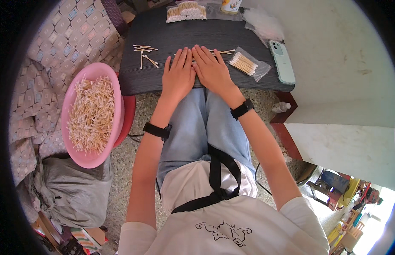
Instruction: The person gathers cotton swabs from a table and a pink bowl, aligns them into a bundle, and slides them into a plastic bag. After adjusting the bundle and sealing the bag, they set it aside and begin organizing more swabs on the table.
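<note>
My left hand (179, 75) and my right hand (212, 71) lie palm down, side by side, at the near edge of a dark table (142, 80). Their fingers are stretched out and point away from me. Parts of a few cotton swabs show between and beside the fingers; what else lies under the palms is hidden. Several loose cotton swabs (150, 62) are scattered left of my left hand, and a few more swabs (225, 52) stick out past my right fingertips. Right of that hand lies a clear plastic bag of cotton swabs (243, 63).
A pink basin (117, 108) heaped with loose swabs stands at the left on a red support. At the table's far side are stacked swab bundles (187, 12), a cup-like container (231, 5) and clear plastic bags (265, 26). A pale green phone (283, 63) lies by the right edge, near the wall.
</note>
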A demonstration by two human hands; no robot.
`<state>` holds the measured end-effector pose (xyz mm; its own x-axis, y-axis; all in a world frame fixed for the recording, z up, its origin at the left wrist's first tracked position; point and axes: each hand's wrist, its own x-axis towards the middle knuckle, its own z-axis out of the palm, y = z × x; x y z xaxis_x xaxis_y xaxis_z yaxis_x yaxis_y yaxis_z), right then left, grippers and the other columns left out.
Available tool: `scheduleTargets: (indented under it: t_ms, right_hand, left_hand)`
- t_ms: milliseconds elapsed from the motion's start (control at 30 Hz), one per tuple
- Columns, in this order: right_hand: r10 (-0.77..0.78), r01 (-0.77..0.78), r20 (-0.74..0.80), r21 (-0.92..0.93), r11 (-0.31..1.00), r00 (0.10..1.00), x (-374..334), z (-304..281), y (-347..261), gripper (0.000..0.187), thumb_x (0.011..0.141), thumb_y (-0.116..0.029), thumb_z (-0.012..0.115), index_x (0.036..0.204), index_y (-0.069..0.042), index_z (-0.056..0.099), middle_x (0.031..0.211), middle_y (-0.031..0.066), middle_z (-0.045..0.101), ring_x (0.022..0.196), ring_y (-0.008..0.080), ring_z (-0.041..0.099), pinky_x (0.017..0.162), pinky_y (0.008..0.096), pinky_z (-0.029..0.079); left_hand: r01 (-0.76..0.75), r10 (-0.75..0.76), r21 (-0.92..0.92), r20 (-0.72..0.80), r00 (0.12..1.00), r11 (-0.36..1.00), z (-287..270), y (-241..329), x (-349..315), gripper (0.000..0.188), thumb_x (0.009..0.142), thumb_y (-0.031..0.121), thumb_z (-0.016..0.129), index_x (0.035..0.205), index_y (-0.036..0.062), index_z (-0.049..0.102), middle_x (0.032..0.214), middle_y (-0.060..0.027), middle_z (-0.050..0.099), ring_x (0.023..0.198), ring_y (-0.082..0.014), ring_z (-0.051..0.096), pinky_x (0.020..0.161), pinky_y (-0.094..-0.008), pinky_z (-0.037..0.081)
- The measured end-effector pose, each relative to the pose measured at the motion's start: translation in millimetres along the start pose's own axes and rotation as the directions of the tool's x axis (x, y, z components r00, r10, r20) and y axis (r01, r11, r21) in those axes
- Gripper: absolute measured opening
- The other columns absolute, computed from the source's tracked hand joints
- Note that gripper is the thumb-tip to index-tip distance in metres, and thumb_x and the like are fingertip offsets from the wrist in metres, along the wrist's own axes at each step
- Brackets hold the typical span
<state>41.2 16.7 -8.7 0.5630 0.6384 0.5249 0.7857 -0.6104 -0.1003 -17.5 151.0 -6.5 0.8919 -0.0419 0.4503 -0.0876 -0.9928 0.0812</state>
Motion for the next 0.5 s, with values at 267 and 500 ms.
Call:
scheduleTargets:
  t_ms: [267, 500]
  right_hand:
    - [0.026, -0.027, -0.01, -0.094, 0.995, 1.0, 10, 10, 11, 0.05, 0.093, -0.032, 0.04, 0.136, -0.006, 0.042, 0.142, 0.0118, 0.039, 0.132, 0.0232, 0.037, 0.108, 0.0523, 0.022]
    - [0.032, -0.032, -0.083, 0.0, 0.999, 0.996, 10, 4, 8, 0.048, 0.092, -0.027, 0.044, 0.132, -0.001, 0.043, 0.138, 0.0155, 0.043, 0.129, 0.0255, 0.04, 0.109, 0.0433, 0.026]
  left_hand:
    - [0.055, -0.058, 0.07, 0.034, 0.998, 0.996, 7, -5, 10, 0.052, 0.092, 0.025, 0.038, 0.14, 0.0071, 0.036, 0.146, -0.0072, 0.034, 0.137, -0.0217, 0.029, 0.11, -0.0447, 0.022]
    - [-0.016, 0.016, -0.03, -0.004, 1.0, 0.999, -2, -1, 10, 0.048, 0.093, 0.024, 0.04, 0.139, 0.0106, 0.039, 0.146, -0.0061, 0.036, 0.136, -0.0221, 0.03, 0.111, -0.0458, 0.021]
